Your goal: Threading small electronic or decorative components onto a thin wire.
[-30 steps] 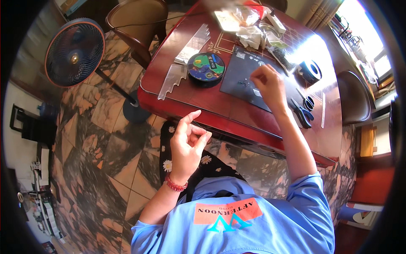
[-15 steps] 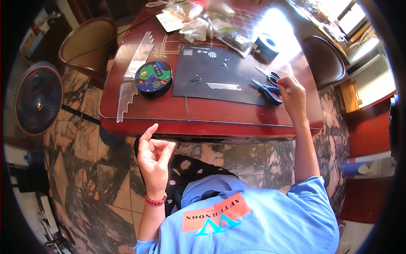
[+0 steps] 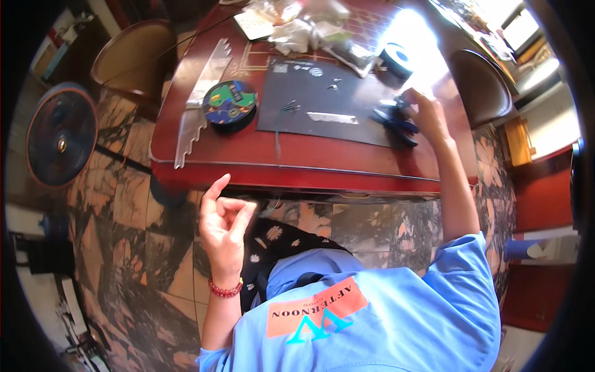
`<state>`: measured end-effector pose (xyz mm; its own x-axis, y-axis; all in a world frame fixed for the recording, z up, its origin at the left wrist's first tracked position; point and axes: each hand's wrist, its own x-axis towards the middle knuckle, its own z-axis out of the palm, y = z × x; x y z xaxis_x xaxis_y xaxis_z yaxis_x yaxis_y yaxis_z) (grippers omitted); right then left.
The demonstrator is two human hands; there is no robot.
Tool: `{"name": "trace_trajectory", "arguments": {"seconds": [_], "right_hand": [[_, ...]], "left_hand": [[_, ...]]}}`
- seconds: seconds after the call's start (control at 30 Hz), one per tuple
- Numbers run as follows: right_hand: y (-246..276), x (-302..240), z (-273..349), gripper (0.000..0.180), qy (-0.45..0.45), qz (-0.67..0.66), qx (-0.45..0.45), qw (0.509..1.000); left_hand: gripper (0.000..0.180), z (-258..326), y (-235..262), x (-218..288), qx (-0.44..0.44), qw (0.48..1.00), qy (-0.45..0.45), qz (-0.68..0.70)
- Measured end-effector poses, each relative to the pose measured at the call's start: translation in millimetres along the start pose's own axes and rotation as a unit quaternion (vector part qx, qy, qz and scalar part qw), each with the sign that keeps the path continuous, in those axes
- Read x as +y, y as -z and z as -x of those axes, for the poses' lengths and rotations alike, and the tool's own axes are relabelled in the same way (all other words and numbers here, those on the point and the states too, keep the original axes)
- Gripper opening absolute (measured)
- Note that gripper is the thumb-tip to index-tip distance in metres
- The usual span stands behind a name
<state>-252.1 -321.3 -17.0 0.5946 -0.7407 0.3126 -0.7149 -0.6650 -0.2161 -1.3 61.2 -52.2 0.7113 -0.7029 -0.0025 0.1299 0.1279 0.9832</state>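
At the near table edge my left hand (image 3: 224, 232) is raised, palm up, with thumb and a finger pinched together. Whatever sits in that pinch is too fine to make out. Stretched over the right of the table, my right hand (image 3: 431, 119) has its fingers on the handles of dark scissors (image 3: 395, 106), smeared by motion. Right beside them lie blue-handled pliers (image 3: 398, 128), partly blurred too. A dark mat (image 3: 322, 87) under the tools bears a whitish strip (image 3: 332, 118) and small dark metal pieces (image 3: 290, 107). A thin thread (image 3: 278, 146) runs from these toward the near edge.
A round, colourful spool (image 3: 230, 102) and a clear notched plastic strip (image 3: 189, 139) lie on the left of the red table (image 3: 167, 146). Plastic bags (image 3: 291, 37) and a dark tape roll (image 3: 396, 59) are at the back. A fan (image 3: 62, 142) stands left; chairs (image 3: 133, 59) flank the table.
My right hand has moved slightly away from me onto the scissors, which have shifted against the pliers. My left hand keeps its pinch. The whole view has shifted a little.
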Motion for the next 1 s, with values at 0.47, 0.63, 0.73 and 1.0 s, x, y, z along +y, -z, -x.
{"name": "trace_trajectory", "arguments": {"seconds": [0.47,0.63,0.73,1.0], "right_hand": [[7,5,-15,0.045,0.022,-0.075,-0.112,0.991],[18,-63,26,0.052,-0.061,-0.689,-0.086,0.717],[3,-131,64,0.07,-0.078,-0.753,-0.178,0.629],[-12,-208,99,0.034,-0.086,-0.714,-0.403,0.566]], "left_hand": [[0.059,-3,4,11,-0.049,0.992,0.087,0.073],[0.06,-4,7,9,-0.069,0.992,0.09,0.063],[0.06,-4,6,8,-0.075,0.993,0.077,0.04],[0.064,-3,3,15,-0.113,0.986,0.099,0.07]]}}
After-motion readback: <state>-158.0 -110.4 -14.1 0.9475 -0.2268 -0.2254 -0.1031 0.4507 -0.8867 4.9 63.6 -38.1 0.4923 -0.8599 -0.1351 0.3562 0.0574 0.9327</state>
